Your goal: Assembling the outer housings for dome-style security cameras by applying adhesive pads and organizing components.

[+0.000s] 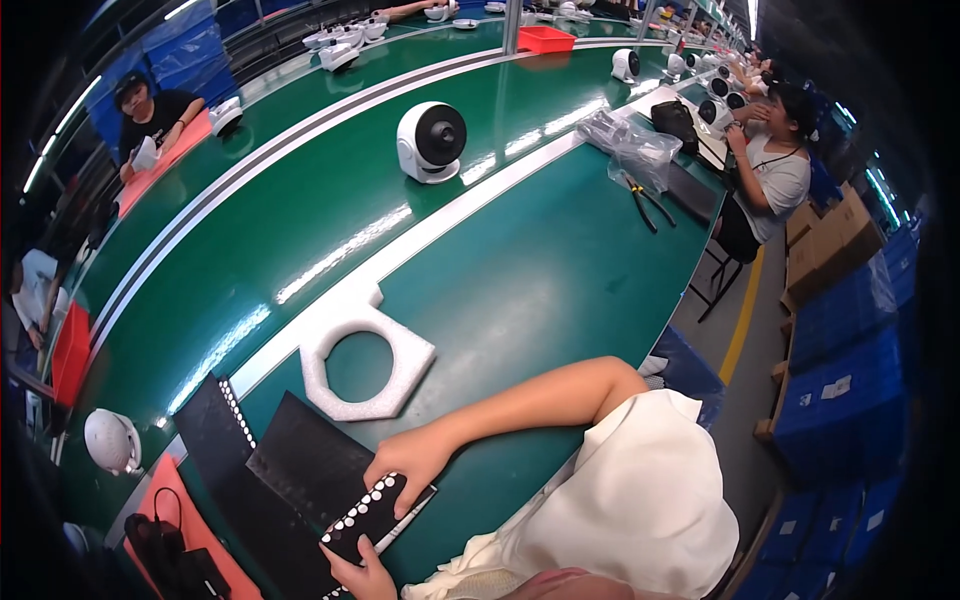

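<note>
Low in the view, a black strip (362, 522) with a row of white round dots along its edge is held between my two hands. My right hand (412, 462) closes over its upper end, the arm reaching in from the right. At the lower end my left hand (360, 577) grips the strip with thumb and fingers; part of this hand is cut off by the frame edge. Under and beside the strip lies a black sheet (310, 455). Farther left is another dark sheet (215, 440) with similar white dots. A white foam frame (408, 362) with a round hole rests just beyond my right hand.
On the green conveyor (320, 215) stands a white fan-like device (432, 142) with a black round front. Pliers (648, 203) and clear plastic bags (630, 145) lie at the table's far end. An orange-red tray (165, 490) holds black items at lower left. Co-workers sit along the line.
</note>
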Available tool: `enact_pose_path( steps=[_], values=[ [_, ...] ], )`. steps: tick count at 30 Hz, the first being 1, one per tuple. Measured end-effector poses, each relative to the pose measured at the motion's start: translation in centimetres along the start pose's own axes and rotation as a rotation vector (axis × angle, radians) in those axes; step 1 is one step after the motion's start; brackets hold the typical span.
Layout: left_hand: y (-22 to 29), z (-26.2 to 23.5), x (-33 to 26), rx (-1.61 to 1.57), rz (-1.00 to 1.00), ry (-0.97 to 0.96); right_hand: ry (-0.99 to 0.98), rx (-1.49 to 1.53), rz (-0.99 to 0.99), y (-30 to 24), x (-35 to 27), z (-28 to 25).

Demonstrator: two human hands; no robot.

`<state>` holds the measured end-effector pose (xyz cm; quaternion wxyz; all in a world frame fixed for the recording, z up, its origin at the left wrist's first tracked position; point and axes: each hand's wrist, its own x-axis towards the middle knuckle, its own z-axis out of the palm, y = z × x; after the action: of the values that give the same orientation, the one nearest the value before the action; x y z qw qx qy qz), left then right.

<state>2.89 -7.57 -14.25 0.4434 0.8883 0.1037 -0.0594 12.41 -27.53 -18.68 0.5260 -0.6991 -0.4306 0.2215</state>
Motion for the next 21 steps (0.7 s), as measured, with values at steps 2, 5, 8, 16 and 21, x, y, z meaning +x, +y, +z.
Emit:
enact_pose_path(
  steps=[2, 5, 8, 16, 21],
  values=[
    [-0.3, 0.0, 0.0, -0.004, 0.03, 0.008, 0.005, 0.011, -0.005, -0.1, 0.0, 0.0],
    [-0.8, 0.2, 0.1, -0.002, 0.07, 0.025, -0.006, 0.028, 0.022, -0.2, 0.0, -0.1],
    [-0.6, 0.2, 0.0, 0.018, 0.075, 0.048, -0.006, 0.028, 0.021, -0.1, 0.1, -0.1],
    [-0.7, 0.3, 0.4, -0.042, 0.22, 0.056, -0.011, 0.013, 0.024, 0.1, 0.0, -0.3],
    [-1.1, 0.5, 0.3, -0.067, 0.184, 0.075, -0.005, 0.032, 0.019, -0.2, 0.0, -0.3]
  ],
)
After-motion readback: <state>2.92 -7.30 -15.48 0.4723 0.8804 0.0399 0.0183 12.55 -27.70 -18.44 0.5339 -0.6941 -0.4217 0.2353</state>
